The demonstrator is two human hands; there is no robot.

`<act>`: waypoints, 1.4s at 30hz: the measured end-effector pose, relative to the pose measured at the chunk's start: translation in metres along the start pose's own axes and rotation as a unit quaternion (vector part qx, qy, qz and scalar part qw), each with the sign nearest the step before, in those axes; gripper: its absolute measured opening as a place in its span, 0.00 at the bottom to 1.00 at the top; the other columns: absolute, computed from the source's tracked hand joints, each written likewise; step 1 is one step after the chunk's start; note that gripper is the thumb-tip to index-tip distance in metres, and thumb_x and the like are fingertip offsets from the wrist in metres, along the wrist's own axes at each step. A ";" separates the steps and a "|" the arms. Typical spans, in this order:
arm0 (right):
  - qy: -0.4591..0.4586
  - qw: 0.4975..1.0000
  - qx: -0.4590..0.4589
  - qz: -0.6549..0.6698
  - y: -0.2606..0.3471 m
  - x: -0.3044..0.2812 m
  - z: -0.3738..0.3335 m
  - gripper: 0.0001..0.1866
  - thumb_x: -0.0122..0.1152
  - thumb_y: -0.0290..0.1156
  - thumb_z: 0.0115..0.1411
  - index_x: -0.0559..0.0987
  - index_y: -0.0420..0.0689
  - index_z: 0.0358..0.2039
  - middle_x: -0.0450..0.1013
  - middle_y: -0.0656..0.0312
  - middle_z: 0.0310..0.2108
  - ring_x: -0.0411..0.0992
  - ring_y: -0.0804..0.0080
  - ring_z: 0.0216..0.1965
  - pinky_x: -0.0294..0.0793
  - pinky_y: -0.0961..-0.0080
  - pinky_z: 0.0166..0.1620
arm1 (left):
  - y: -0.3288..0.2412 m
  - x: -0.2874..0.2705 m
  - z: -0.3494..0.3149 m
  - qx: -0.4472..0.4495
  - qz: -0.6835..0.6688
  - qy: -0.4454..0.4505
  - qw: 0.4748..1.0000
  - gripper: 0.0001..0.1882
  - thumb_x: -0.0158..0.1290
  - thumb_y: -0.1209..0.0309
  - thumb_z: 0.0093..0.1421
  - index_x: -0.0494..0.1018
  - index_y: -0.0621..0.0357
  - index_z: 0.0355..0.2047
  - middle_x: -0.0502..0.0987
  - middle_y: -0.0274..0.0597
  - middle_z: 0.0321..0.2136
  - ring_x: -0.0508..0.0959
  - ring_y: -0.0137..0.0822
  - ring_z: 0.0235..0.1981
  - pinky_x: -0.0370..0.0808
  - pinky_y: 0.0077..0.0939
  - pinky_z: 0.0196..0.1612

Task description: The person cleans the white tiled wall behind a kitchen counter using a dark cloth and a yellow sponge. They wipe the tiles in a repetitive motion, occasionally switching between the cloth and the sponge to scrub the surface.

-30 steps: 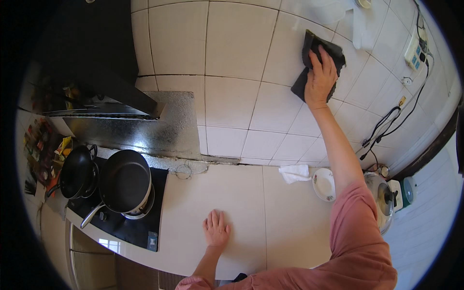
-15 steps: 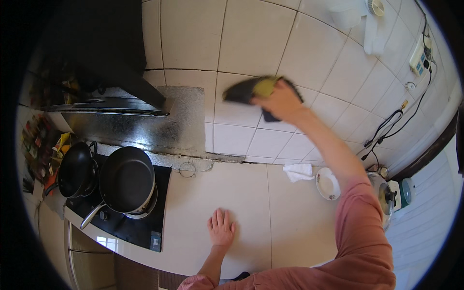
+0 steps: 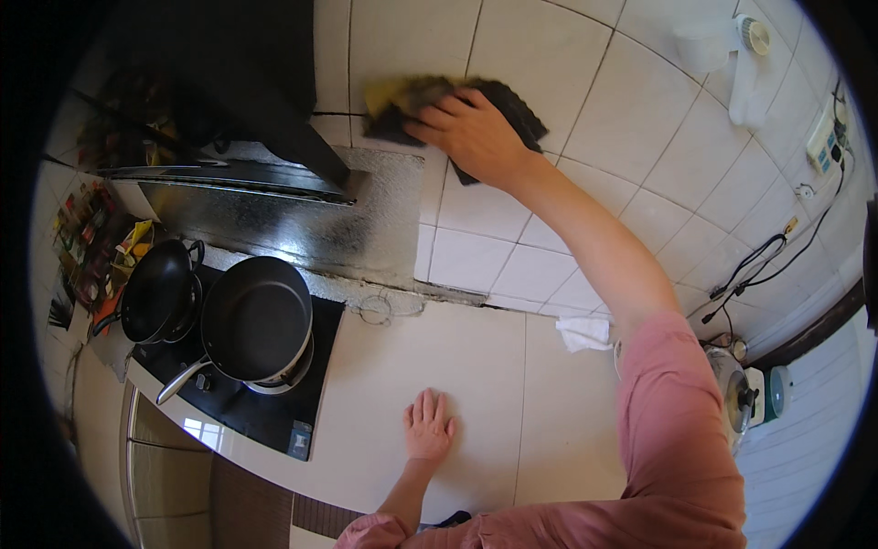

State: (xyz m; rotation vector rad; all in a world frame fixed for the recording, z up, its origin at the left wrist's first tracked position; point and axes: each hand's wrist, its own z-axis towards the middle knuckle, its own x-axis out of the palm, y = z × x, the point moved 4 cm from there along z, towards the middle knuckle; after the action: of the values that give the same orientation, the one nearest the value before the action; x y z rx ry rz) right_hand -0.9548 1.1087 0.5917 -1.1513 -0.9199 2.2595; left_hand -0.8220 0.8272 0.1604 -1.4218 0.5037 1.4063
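My right hand (image 3: 480,137) is up against the white tiled wall (image 3: 540,78), gripping a dark grey and yellow-green cloth (image 3: 512,110) pressed to the tiles. The cloth's left end is smeared by motion and reaches close to the dark range hood (image 3: 265,101). Its loose dark edges stick out above and below my fingers. My left hand (image 3: 429,428) rests palm down on the pale countertop (image 3: 485,366), fingers stretched out and holding nothing.
At left, a deep frying pan (image 3: 257,316) and a black wok (image 3: 160,293) sit on the black gas hob (image 3: 306,403). A white cloth (image 3: 583,333) lies at the counter's back right. Cables (image 3: 750,265) hang on the right wall by a lidded pot (image 3: 734,393).
My right hand has moved the cloth up and left along the tiles, nearer the range hood. My left hand stays flat on the counter. The view has shifted slightly.
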 end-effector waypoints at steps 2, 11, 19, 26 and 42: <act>0.035 0.999 -0.003 0.005 -0.009 -0.004 -0.009 0.20 0.56 0.32 0.63 0.81 0.61 0.55 0.79 0.71 0.49 0.72 0.71 0.55 0.62 0.63 0.66 | 0.004 0.004 -0.001 -0.004 0.002 0.001 1.000 0.31 0.54 0.54 0.65 0.68 0.52 0.66 0.63 0.50 0.69 0.61 0.47 0.70 0.57 0.53 0.70; -0.181 0.974 0.121 -0.055 -0.031 -0.019 0.070 0.23 0.54 0.27 0.62 0.80 0.60 0.57 0.74 0.71 0.61 0.72 0.68 0.56 0.62 0.62 0.63 | -0.004 -0.004 0.001 -0.001 -0.017 0.010 1.000 0.32 0.54 0.54 0.65 0.67 0.52 0.66 0.63 0.49 0.69 0.60 0.46 0.71 0.57 0.52 0.70; 0.053 0.998 0.023 0.018 0.048 0.034 -0.048 0.26 0.55 0.27 0.61 0.79 0.61 0.60 0.78 0.70 0.43 0.74 0.73 0.48 0.66 0.68 0.58 | 0.004 -0.004 0.000 -0.005 -0.028 0.004 1.000 0.32 0.55 0.54 0.65 0.67 0.52 0.67 0.62 0.51 0.70 0.61 0.49 0.70 0.57 0.53 0.69; 0.005 0.950 0.311 -0.038 -0.071 -0.026 -0.143 0.24 0.63 0.28 0.55 0.83 0.60 0.54 0.78 0.64 0.52 0.75 0.57 0.53 0.69 0.55 0.57 | -0.001 -0.002 0.002 -0.005 -0.011 0.002 1.000 0.32 0.54 0.54 0.65 0.67 0.53 0.66 0.62 0.50 0.69 0.61 0.47 0.71 0.57 0.53 0.70; 0.062 0.991 0.065 0.104 0.055 0.046 -0.214 0.21 0.56 0.27 0.59 0.82 0.61 0.52 0.80 0.67 0.51 0.78 0.67 0.47 0.72 0.64 0.47 | -0.007 -0.001 0.008 -0.017 -0.004 0.028 0.999 0.32 0.55 0.56 0.64 0.67 0.50 0.67 0.61 0.49 0.71 0.60 0.49 0.71 0.56 0.53 0.71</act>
State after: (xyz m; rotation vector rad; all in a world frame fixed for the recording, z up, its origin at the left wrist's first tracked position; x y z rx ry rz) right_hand -0.8080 1.1774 0.4353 -1.3653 -0.6207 2.3375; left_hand -0.8204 0.8362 0.1652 -1.4924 0.5098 1.3782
